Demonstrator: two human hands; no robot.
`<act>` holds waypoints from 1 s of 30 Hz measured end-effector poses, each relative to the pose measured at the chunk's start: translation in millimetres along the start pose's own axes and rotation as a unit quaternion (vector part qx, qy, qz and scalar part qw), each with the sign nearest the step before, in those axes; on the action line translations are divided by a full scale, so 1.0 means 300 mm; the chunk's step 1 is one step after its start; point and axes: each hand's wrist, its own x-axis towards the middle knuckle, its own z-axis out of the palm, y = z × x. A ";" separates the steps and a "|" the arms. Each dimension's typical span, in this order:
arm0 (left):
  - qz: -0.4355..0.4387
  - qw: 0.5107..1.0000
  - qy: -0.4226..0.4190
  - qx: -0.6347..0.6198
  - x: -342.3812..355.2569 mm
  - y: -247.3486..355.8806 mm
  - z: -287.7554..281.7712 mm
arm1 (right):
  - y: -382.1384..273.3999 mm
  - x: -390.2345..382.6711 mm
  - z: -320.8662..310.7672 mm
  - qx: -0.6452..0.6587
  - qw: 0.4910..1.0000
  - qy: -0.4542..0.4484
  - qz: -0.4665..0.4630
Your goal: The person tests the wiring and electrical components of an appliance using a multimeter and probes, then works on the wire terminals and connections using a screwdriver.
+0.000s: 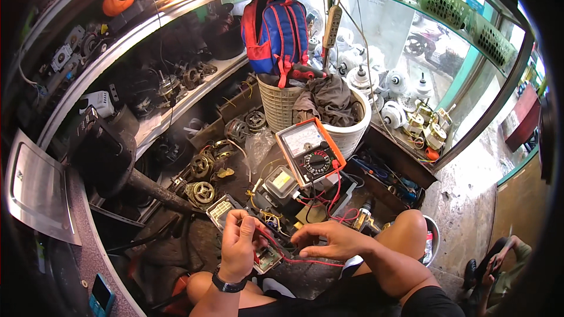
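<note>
My left hand (238,243), with a dark watch on its wrist, is closed around a red test lead (272,239). It sits over an opened appliance part with a pale frame (219,210) and exposed wiring. To its right, my right hand (333,238) hovers with loosely bent fingers apart, and nothing shows in its grip. The red lead runs below that hand. Beyond both hands, an orange-cased analog multimeter (292,139) leans back with red leads plugged in. A grey boxy component (281,182) lies in front of it.
White baskets (276,108) hold a blue-red backpack (284,29) and dark cloth (329,101). A tool tray (382,170) lies to the right. Motor parts (201,192) crowd the left floor beside a thick dark tube (164,192). Another person (506,261) sits at the lower right.
</note>
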 end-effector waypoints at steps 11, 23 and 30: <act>-0.029 0.990 -0.137 -0.033 -0.007 -0.016 -0.041 | 0.019 0.011 0.065 -0.072 0.988 0.110 0.080; 0.105 0.919 -0.227 0.304 -0.025 0.002 0.023 | -0.112 -0.024 -0.003 -0.061 0.998 -0.004 0.007; 0.084 0.948 -0.150 0.267 -0.032 0.088 0.021 | -0.043 -0.066 -0.057 -0.069 0.993 0.095 -0.013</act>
